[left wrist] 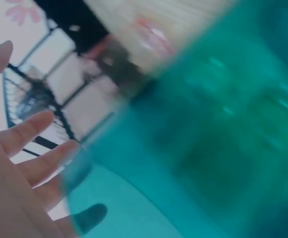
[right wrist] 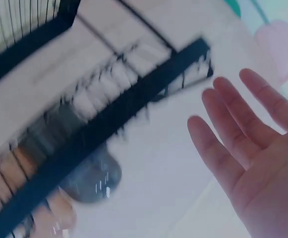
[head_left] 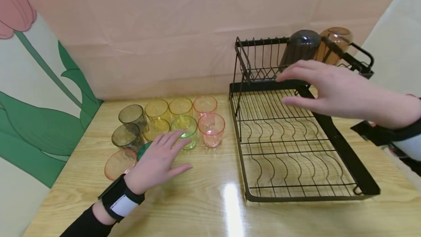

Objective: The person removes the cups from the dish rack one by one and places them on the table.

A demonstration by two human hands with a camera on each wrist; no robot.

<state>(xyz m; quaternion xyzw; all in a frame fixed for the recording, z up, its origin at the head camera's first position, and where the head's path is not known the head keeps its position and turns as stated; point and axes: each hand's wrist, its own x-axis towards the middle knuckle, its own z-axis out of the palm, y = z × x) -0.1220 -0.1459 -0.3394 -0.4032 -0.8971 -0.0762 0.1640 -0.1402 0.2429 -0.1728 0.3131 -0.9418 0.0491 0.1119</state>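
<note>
My left hand (head_left: 158,162), fingers stretched out, hovers over the left group of glasses and holds nothing. Directly beneath it a teal glass (head_left: 143,150) is mostly hidden; in the left wrist view that teal glass (left wrist: 223,124) looms large, with one fingertip seen through it. Beside the hand stand a green glass (head_left: 187,134) and a pale red glass (head_left: 119,164). My right hand (head_left: 338,89) is extended in the air in front of the rack's upper tier, gripping nothing. On that tier a dark grey glass (head_left: 300,48) and an amber glass (head_left: 337,43) sit upside down.
The black two-tier dish rack (head_left: 241,149) occupies the right of the wooden table (head_left: 194,207). Yellow glasses (head_left: 157,109), grey glasses (head_left: 126,136) and pink glasses (head_left: 212,132) stand close together to its left. A pink cloth wall (head_left: 184,28) rises behind.
</note>
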